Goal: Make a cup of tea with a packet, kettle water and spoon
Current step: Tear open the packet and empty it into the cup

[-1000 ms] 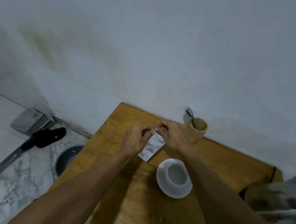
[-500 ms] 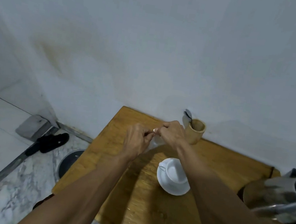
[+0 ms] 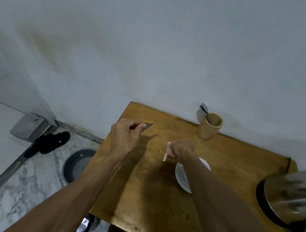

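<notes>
Counts on and around the wooden table (image 3: pixel 156 195)

Two hands, one kettle (image 3: pixel 294 198), one saucer (image 3: pixel 180 176), one wooden holder (image 3: pixel 209 129), one spoon (image 3: pixel 204 109), one floor basin (image 3: pixel 78 162).

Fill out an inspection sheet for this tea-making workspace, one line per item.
Surface: wooden table against the wall, bare in the middle.
Job's things: packet; torn-off strip; saucer, cup hidden by the arm; kettle; spoon in wooden holder.
Clutter: nothing seen.
Hands: left hand pinches the strip; right hand grips the packet.
Cables: nothing seen.
Surroundings: dark basin and black sandal on the floor.
</notes>
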